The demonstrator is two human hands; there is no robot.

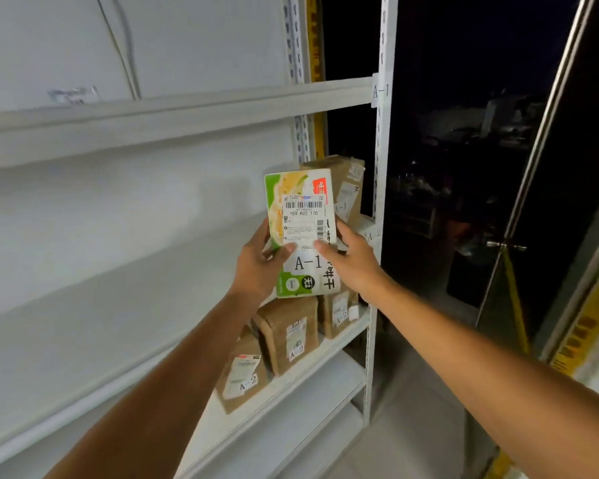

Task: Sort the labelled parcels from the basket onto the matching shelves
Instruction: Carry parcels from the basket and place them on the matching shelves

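The white rack ends at its right upright (382,150), which carries an A-1 tag (381,91) level with the upper beam (187,108) and an A-2 tag (373,234) lower down; beyond the upright stands a dark glass door (464,167) with a metal handle (505,245). Between the upper beam and the middle shelf (118,288) the bay is tall, and a long stretch of white board shows to the left of the hands; at its right end a brown parcel (346,188) stands upright against the corner, its label partly hidden. The lower shelf (301,369) holds three brown parcels (289,335) upright in a row near the front edge, with A-2 readable on the left one.

The green-and-white parcel (301,233) is upright, tilted slightly, label side facing the camera with A-1 printed large, in front of the right end of the middle shelf and just before the brown parcel; whether its base touches the board cannot be told. The left hand (260,267) grips its left edge, fingers (265,231) curled behind and thumb pressed on the label; the right hand (353,261) grips the right edge the same way, thumb on the front; both hold it at mid-height.
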